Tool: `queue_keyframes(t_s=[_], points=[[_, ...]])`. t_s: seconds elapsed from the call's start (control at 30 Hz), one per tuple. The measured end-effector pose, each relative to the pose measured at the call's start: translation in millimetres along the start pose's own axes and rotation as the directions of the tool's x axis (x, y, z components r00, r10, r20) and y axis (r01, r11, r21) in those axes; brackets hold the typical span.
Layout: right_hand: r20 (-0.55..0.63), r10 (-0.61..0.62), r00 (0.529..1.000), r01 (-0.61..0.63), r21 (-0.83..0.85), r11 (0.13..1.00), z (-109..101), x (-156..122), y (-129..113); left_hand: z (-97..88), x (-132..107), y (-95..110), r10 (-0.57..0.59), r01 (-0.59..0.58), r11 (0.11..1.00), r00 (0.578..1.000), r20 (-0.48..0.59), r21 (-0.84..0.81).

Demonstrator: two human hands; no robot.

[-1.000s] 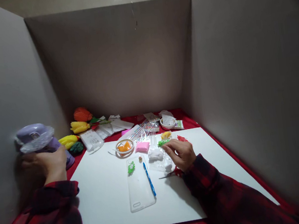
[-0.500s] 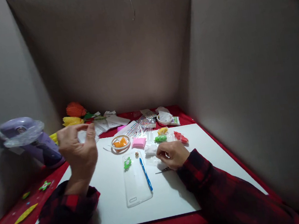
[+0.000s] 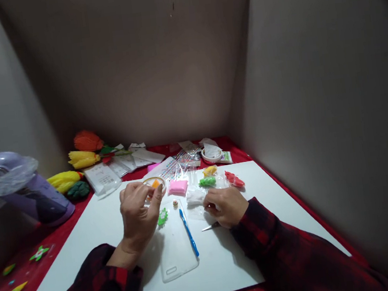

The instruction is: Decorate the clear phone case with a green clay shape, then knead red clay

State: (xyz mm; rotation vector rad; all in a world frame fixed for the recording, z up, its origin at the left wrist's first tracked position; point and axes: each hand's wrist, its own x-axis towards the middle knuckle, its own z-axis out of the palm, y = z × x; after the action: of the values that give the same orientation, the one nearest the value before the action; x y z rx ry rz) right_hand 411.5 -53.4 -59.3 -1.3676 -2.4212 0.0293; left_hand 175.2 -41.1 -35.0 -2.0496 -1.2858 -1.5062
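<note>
My left hand hovers over the white board with its fingers curled in a loose pinch; whatever it holds is too small to make out. It is just in front of a round ring dish with orange clay and beside a green clay flower on a clear phone case. My right hand is closed on a thin metal tool whose tip sticks out to the left. This hand rests on a clear bag of white clay. A blue tool lies on the case.
Pink, green, yellow and red clay lie at the board's back. A purple device under plastic wrap stands at the left. Paper flowers, packets and a tape roll line the back. Cardboard walls enclose three sides.
My left hand left the purple device and came right, over the board near the phone case. My right hand drew back from the green clay onto the white clay bag. The view tilted down.
</note>
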Motion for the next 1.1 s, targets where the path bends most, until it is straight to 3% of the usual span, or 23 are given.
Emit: queue_keyframes(t_s=[0.43,0.63,0.83,1.0,1.1], points=[[0.041,-0.02,0.999,0.02,0.002,1.0,9.6,-0.8,-4.8,-3.6,-1.9,-0.2,-0.023,0.021,0.998,0.999,-0.036,-0.061],[-0.121,-0.087,0.989,0.104,0.136,0.985,7.3,-1.0,-1.6,-8.3,-0.1,-3.4,-0.093,0.083,0.988,0.993,-0.067,-0.131],[-0.294,-0.129,0.947,0.218,0.295,0.93,8.1,0.0,-7.2,-14.5,1.9,-4.4,-0.168,0.15,0.972,0.982,-0.082,-0.182],[-0.359,-0.16,0.919,0.306,0.4,0.864,11.2,-0.5,-6.2,-15.8,0.9,-2.4,-0.153,0.138,0.969,0.986,-0.059,-0.203],[-0.368,-0.111,0.923,0.281,0.446,0.85,9.2,-1.2,-5.6,-15.4,0.1,-1.0,-0.154,0.139,0.968,0.986,-0.059,-0.209]])
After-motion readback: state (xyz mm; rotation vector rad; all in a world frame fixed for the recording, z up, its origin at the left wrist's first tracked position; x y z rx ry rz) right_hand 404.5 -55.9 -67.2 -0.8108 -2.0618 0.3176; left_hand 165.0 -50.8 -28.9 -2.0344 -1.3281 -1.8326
